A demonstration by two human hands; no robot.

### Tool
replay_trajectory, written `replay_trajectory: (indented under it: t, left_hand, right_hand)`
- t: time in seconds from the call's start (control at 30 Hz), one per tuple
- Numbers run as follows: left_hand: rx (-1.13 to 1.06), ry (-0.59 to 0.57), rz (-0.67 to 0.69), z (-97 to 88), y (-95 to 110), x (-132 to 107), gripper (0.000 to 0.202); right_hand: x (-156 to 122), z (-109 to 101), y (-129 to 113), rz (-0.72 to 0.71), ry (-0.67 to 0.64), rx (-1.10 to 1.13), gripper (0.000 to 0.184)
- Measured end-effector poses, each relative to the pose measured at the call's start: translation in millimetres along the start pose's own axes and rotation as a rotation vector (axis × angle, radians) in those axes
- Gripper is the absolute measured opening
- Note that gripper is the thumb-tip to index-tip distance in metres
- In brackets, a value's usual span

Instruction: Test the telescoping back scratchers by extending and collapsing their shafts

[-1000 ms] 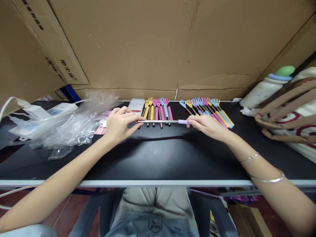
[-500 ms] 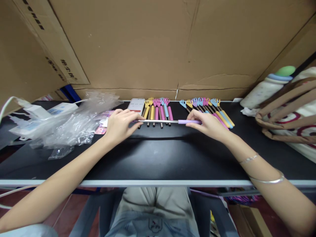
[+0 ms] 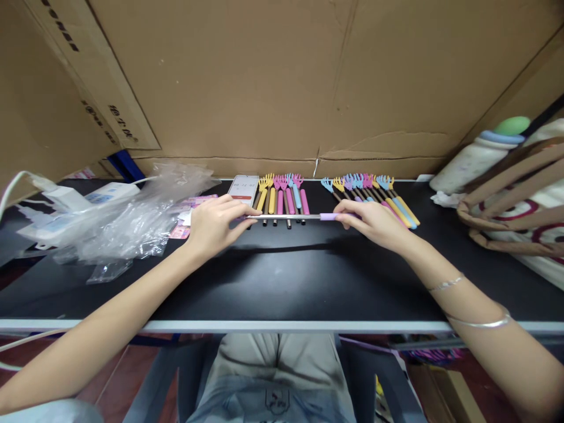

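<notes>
Steel rod with a purple grip: one back scratcher (image 3: 286,217) is drawn out long and held level above the table (image 3: 282,282). It starts just in front of the phone (image 3: 244,188) and runs away to the right of it. The left hand (image 3: 215,226) pinches the end nearest the phone, with its fingers closed over the head, which is hidden. The right hand (image 3: 374,223) is closed around the purple grip at the end far from the phone.

Progress, as a judgement:
- One piece is in hand.
- The tidy row (image 3: 282,200) just right of the phone appears dealt with.
- The fanned pile (image 3: 370,197) further right of the phone appears to be waiting.

Count:
- In hand: one.
- Tidy row: about six coloured grips (two yellow, three pink, one blue).
- Fanned pile: about eight. They overlap, so the exact figure cannot be told.
- Phone: one.
</notes>
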State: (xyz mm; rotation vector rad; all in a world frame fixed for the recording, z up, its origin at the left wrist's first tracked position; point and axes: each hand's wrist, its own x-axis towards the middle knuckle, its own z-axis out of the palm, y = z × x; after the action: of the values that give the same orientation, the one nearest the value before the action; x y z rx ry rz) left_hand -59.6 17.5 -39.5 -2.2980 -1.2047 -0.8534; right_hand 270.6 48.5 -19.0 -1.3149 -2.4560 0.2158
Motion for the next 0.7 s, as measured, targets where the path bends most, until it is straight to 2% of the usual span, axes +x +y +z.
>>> replay_trajectory:
  t: [0.23, 0.53, 0.7]
  left_hand:
    - [-0.009, 0.014, 0.011, 2.8, 0.3, -0.9, 0.015]
    - [-0.018, -0.097, -0.092, 5.5, 2.4, 2.3, 0.013]
    - [-0.048, -0.079, -0.108, 5.9, -0.1, 1.3, 0.012]
  right_hand:
    - [0.9, 0.4, -1.7, -0.009, -0.011, -0.068, 0.032]
    - [-0.3, 5.3, -5.8, -0.008, 0.085, -0.054, 0.023]
    - [-0.7, 6.4, -1.5, -0.038, 0.097, -0.018, 0.023]
